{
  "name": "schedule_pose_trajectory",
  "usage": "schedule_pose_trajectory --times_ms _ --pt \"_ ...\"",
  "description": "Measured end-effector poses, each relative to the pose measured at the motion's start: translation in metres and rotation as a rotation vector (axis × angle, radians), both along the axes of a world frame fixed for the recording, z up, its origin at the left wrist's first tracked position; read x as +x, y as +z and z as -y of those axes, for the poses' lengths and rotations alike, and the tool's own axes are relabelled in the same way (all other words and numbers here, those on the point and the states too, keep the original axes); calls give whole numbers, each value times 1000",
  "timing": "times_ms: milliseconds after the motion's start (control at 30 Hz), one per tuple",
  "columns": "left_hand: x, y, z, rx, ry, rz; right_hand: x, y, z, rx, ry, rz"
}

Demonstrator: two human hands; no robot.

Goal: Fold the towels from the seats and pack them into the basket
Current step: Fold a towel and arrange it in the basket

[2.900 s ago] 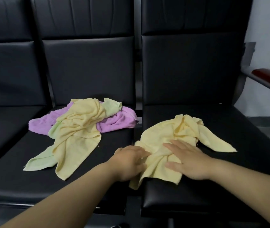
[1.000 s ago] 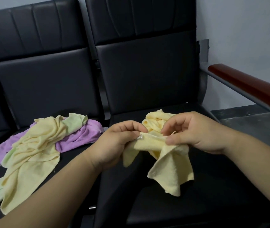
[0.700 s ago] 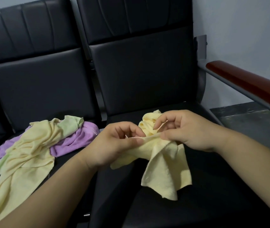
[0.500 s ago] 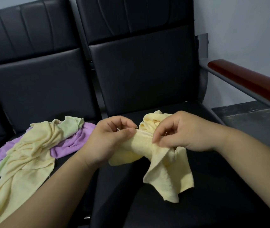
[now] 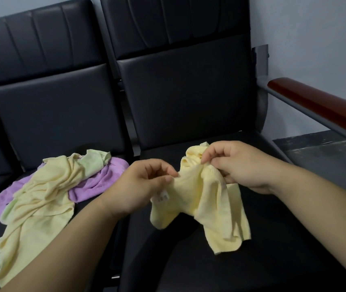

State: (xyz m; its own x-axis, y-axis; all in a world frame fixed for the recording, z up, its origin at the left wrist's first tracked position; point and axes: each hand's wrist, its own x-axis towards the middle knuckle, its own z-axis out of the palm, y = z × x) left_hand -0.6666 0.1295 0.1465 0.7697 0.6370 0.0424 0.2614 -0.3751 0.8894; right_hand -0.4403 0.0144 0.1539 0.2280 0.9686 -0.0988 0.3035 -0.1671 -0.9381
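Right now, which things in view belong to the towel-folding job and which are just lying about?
Job: held yellow towel, pinched by left hand and right hand; on the left seat, loose yellow towel, green towel, purple towel. No basket in view.
Lying about: wooden armrest, grey wall.

Soft matt cloth yellow towel point(image 5: 207, 199); smooth, faintly glossy black leather-like seat point(image 5: 273, 260) beneath the hands; glossy reddish wooden armrest point(image 5: 323, 106) beyond the right hand.
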Motion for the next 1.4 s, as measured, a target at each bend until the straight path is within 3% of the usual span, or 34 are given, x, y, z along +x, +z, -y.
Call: schedule_pose_trajectory --times_ms 200,300,367,400,467,533,633,733,833,933,1067,1167,1233,1267,1333,1400 --pt "-3 -5 -2 -15 283 133 -6 -2 0 61 275 -90" --pt "-6 0 0 15 263 184 -1 3 7 -112 446 200" --pt "-10 6 1 33 148 179 7 0 6 -207 400 468" --pt "-12 7 1 35 54 137 11 0 4 -208 322 515" --pt "-15 8 2 74 -145 -68 13 0 2 -115 148 457" --pt "-16 2 1 196 -259 -281 11 1 2 31 39 264" --pt "-14 -4 -4 211 -94 -239 5 9 6 127 140 96" --pt "-14 -2 -5 140 127 -15 3 7 10 -114 409 428" --pt "-12 3 0 95 110 72 7 -3 5 -252 343 635" --pt "-9 5 7 153 1 37 16 -1 -2 -75 106 546" --pt "-10 0 0 68 -164 -54 10 3 -8 95 -109 129" --pt "-10 -2 -2 57 -187 -102 -3 6 -9 176 -131 -24" --pt "-8 -2 -3 126 -78 -38 -6 14 -3 242 1 -60" --pt "-7 -2 -4 157 -3 12 -4 17 1 210 118 -1" --pt "-5 0 -3 160 126 104 -2 18 7 -18 373 290" --pt "-3 5 2 155 172 139 0 6 5 -241 475 559"
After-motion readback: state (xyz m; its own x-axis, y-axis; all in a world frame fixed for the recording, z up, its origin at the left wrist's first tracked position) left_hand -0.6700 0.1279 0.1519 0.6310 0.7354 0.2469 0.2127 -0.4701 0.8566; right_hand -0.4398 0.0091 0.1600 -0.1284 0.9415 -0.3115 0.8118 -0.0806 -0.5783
